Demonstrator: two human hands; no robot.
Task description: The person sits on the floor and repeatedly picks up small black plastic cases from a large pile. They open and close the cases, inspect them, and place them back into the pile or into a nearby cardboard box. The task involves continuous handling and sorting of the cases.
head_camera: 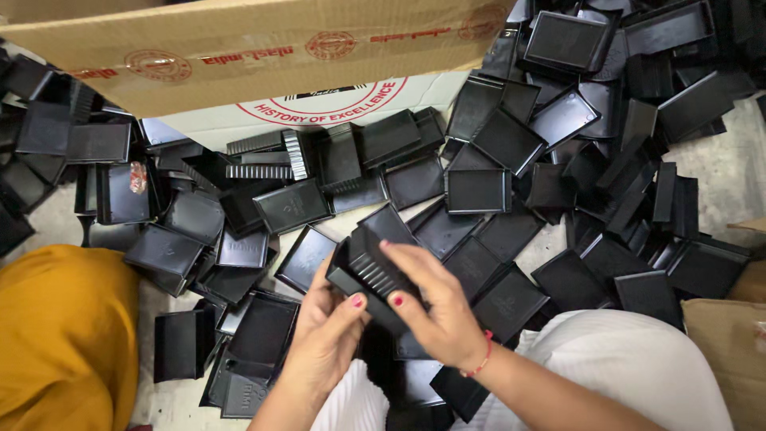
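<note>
Both hands clamped on one black plastic part (369, 273), held near the middle of the scene just above the lap: left hand (327, 335) cupping its near-left edge with the thumb pressed on top, right hand (437, 307) closed over its right side, fingers laid across the ribbed face. Possibly two pieces pressed together rather than one; hard to tell from this angle.

Judging by the spread, very early or mid-way at best. Loose black trays and lids (511, 144) scattered everywhere over the floor (734, 168), heaped thickest far right and across the middle, many overturned or overlapping. A few ribbed pieces (263, 156) lying far left of centre, just in front of the cardboard box (239, 56), which leans over the far side. No tidy stack or filled container of finished pieces visible, so little showing as done; nearly the whole pile seemingly left to handle.

Near left, a yellow-orange cloth (64, 335), apparently someone's clothing. Near right, white fabric over the knee (638, 367) and a brown cardboard edge (726, 343).
</note>
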